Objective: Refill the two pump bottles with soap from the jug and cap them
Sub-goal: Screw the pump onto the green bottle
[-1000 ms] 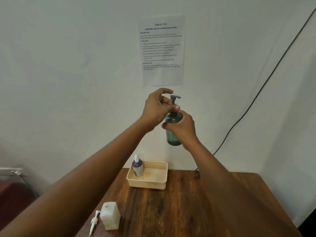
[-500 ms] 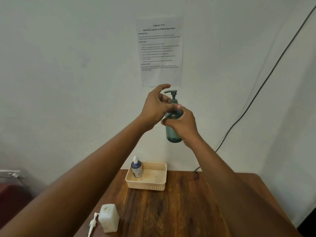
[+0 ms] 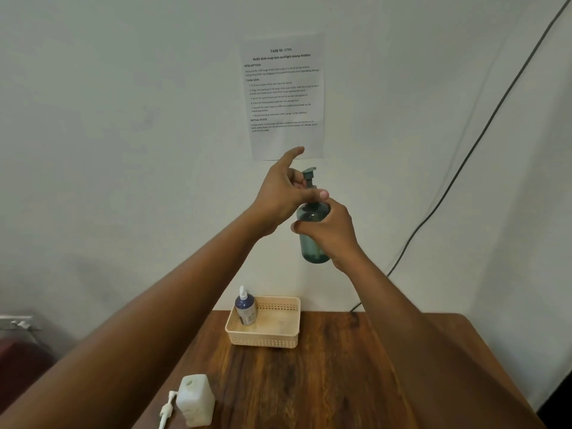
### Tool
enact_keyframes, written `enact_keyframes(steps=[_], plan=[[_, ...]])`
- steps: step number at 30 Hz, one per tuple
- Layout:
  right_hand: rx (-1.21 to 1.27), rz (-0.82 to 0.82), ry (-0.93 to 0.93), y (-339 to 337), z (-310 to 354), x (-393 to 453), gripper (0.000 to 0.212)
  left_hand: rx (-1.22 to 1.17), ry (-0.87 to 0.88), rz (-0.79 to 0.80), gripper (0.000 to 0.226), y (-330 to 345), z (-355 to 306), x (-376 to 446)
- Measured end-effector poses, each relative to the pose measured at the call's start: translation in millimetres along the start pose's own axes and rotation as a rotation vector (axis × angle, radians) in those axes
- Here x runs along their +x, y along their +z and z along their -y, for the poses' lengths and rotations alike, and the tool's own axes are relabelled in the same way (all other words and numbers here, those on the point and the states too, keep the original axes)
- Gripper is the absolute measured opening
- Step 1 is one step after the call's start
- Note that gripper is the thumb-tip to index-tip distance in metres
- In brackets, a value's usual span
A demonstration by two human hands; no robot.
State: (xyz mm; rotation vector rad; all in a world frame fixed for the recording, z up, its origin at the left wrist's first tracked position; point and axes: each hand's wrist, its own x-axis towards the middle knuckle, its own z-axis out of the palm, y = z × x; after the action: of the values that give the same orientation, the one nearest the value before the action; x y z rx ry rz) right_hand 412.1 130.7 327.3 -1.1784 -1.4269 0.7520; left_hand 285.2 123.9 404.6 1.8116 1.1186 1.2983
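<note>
green bottle being capped in mid-air

table [image 3: 356,382] is being left below. green pump bottle [image 3: 312,233] is being held up, wrapped by right hand [image 3: 334,233] for steadiness; collar is being pinched by left hand [image 3: 284,193], forefinger extended, probably for tightening.

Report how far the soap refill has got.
Done: the blue bottle, pump on, stands in the basket. In hand: right hand holds the green bottle while left hand pinches its pump collar. Left: finish capping; basket it.
</note>
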Motion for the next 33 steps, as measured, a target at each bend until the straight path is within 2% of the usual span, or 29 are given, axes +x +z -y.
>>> enact_keyframes(steps=[2,7,12,15,17,19,21,27,33], plan=[[0.009,0.011,-0.005,-0.9,2.0,-0.9,0.053,-0.012,0.011,-0.003,0.098,-1.6,0.4,2.5],[0.052,0.024,0.017,-6.5,5.4,-0.8,0.052,-0.177,-0.026,0.178,0.093,-12.9,-5.4,5.4],[0.049,0.022,0.011,-5.4,10.7,0.9,0.048,-0.249,-0.035,0.284,0.09,-20.7,-5.3,7.7],[0.017,0.017,-0.003,-3.7,16.4,3.6,0.051,-0.176,0.018,0.135,0.078,-13.1,-2.8,5.8],[0.025,0.019,-0.009,-3.0,18.9,4.9,0.054,-0.162,0.052,0.023,0.058,-7.5,0.8,5.2],[0.045,0.018,-0.003,-3.7,19.0,5.1,0.052,-0.162,0.057,0.001,0.037,-5.7,1.6,4.5],[0.058,0.021,0.014,-5.9,18.4,3.9,0.048,-0.195,0.045,0.03,0.027,-6.9,2.3,4.3],[0.093,0.042,0.022,-8.9,17.9,2.5,0.041,-0.293,0.002,0.098,0.027,-5.6,5.0,0.3],[0.072,0.026,0.01,-7.4,23.5,4.8,0.045,-0.278,0.017,0.003,0.023,-2.1,2.6,1.2]])
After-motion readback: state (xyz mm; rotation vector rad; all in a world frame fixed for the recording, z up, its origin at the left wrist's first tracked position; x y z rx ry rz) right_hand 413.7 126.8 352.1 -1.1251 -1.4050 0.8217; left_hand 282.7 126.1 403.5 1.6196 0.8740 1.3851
